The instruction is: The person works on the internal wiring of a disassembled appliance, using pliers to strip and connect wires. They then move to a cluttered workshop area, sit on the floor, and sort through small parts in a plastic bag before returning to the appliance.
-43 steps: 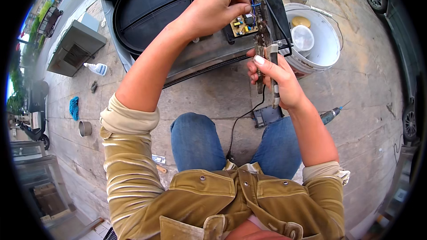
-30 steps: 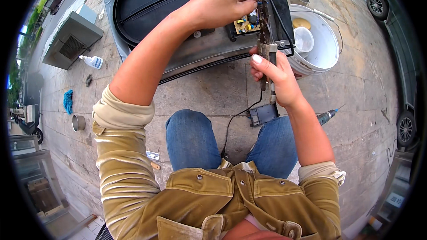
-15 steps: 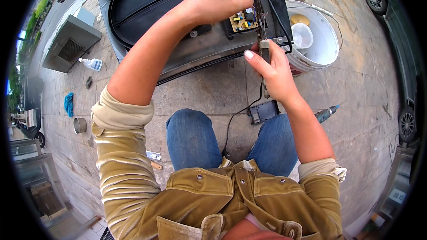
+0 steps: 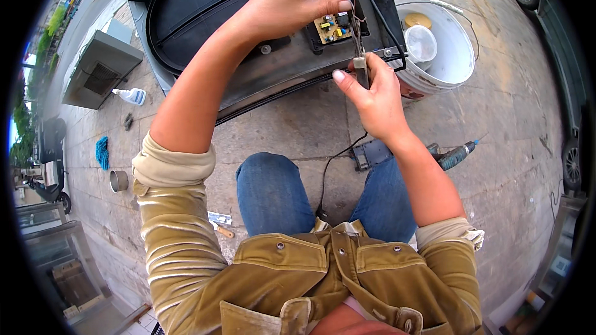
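My two hands work on the wires of a flat grey machine.

At the top middle of the frame, my left hand [image 4: 292, 3] is curled, pinching thin wires [image 4: 349, 9] just above a small yellow circuit board [image 4: 333, 26]. My right hand [image 4: 372, 96], a bit lower and to the right, is closed around a thin dark tool [image 4: 362, 74]. The board sits in the grey machine [image 4: 261, 80] beside its big black round part [image 4: 198, 6]. A white bucket [image 4: 456, 65] stands at the upper right. A drill [image 4: 456, 155] lies on the ground by my right arm.
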Available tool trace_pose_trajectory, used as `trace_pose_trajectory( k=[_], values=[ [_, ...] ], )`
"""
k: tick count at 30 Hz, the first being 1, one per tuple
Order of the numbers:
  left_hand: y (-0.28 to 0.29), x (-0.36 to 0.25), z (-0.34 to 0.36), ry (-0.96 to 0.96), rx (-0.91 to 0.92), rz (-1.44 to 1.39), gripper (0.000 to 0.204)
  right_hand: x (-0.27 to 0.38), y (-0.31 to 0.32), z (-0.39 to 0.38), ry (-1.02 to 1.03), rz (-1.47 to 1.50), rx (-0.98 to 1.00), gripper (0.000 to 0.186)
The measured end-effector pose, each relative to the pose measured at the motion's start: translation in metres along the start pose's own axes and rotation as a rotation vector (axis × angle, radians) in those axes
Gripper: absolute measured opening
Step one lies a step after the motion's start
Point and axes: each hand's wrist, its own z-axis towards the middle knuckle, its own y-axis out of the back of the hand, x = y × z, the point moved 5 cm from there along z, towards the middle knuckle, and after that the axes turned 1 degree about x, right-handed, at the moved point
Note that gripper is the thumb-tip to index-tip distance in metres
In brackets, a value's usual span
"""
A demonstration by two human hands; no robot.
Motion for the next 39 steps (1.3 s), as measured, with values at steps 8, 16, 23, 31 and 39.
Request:
trace_pose_trajectory(
  k=[8,16,23,31,39],
  values=[
    [0.003,0.006,-0.006,-0.080,-0.099,0.173,0.032,-0.016,0.018,-0.012,-0.024,0.292,-0.120,0.029],
    [0.003,0.020,-0.011,-0.136,-0.100,0.228,0.038,-0.073,-0.002,-0.138,-0.619,0.963,0.270,0.038],
    [-0.001,0.028,-0.013,-0.151,-0.069,0.222,0.027,-0.122,-0.020,-0.170,-1.092,1.058,0.465,0.032],
    [-0.015,0.021,-0.052,-0.183,-0.090,0.610,0.028,-0.160,-0.012,-0.147,-0.870,0.984,0.595,0.046],
    [-0.037,0.049,-0.100,-0.159,-0.236,0.746,0.036,-0.165,-0.012,-0.112,-0.838,0.936,0.702,0.065]
  ],
)
